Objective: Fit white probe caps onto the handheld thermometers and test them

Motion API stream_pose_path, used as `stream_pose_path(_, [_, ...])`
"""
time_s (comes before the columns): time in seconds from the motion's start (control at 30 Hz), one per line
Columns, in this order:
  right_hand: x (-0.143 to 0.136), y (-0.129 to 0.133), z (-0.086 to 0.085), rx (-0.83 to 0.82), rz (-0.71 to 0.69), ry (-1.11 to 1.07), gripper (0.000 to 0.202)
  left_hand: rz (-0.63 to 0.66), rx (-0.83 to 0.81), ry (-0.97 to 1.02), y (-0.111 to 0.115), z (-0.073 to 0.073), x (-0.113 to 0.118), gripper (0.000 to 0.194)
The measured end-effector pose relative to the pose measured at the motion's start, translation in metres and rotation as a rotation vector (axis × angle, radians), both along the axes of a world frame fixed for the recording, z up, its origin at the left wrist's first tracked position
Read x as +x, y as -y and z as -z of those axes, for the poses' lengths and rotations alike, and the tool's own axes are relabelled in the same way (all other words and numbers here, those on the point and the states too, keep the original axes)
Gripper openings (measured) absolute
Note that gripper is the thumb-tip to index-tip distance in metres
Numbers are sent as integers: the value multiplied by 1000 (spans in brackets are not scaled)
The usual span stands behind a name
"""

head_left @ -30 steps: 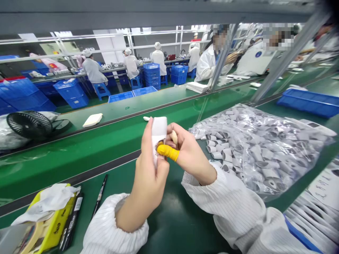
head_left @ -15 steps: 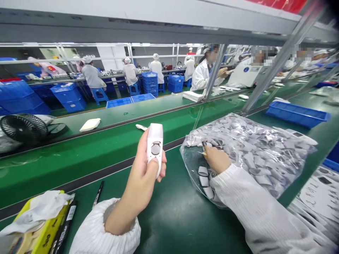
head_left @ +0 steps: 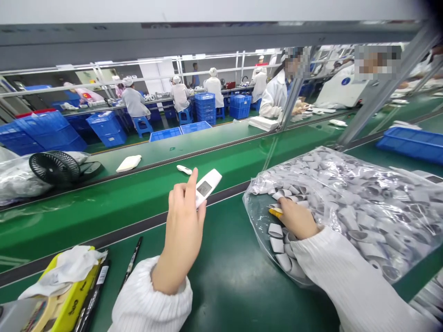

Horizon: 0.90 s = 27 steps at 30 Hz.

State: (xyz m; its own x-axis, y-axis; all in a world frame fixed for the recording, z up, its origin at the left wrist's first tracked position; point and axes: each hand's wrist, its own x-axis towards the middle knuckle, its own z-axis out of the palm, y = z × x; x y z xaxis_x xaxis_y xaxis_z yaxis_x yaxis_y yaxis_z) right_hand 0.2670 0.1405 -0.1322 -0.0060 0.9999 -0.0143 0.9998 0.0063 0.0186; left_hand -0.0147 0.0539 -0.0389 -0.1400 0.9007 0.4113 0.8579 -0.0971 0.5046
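Note:
My left hand (head_left: 183, 226) has its fingers around a white handheld thermometer (head_left: 213, 180), above the edge of the green conveyor belt (head_left: 145, 184). Its small grey screen faces up and its body tilts to the right. My index finger stretches along its left side, and part of the device is hidden behind the fingers. Inside the mouth of a clear plastic bag (head_left: 254, 230), my right hand (head_left: 297, 217) is closed on a thin tool with a yellow part (head_left: 276, 212). Many grey-white plastic caps (head_left: 370, 203) fill the bag, several lying right beside those fingers.
Another white device (head_left: 184, 169) lies on the belt. On the left are a pen (head_left: 133, 258), a yellow box (head_left: 74, 299) with tissue and a black fan (head_left: 55, 167). A blue bin (head_left: 411, 144) stands right. Co-workers sit beyond the belt; a metal post (head_left: 377, 92) rises at right.
My left hand has turned over, so the thermometer shows its screen instead of the round battery opening. My right hand stays in the bag; the view has shifted slightly left.

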Motion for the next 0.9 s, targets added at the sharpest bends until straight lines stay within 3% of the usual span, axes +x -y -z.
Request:
stream_pose_path(0.1, [0, 1, -3, -15, -16, -29, 19, -113, -149, -95, -35, 24, -29, 48])
stream_pose_path(0.2, [0, 1, -7, -21, -41, -79, 25, -347, -253, -126, -69, 54, -73, 37])
stream_pose_path(0.3, [2, 0, -8, -21, -65, -157, 30, -525, -306, -164, -87, 76, -109, 37])
stream_pose_path(0.37, [4, -2, -8, 5, -56, -303, 27, -592, -325, -179, -95, 85, -120, 37])
stream_pose_path(0.57, [10, 1, -6, 60, -106, -925, 38, -601, -315, -95, -143, 89, -113, 40])
stream_pose_path(0.7, [8, 6, -6, 112, -24, -1307, 40, -639, -375, 106, -187, 84, -104, 39])
stream_pose_path(0.8, [8, 7, -9, 122, -7, -1453, 44, -662, -368, 262, -203, 82, -101, 39])
stream_pose_path(0.9, [7, 9, -14, 76, 22, -1515, 47, -599, -326, 416, -202, 80, -97, 39])
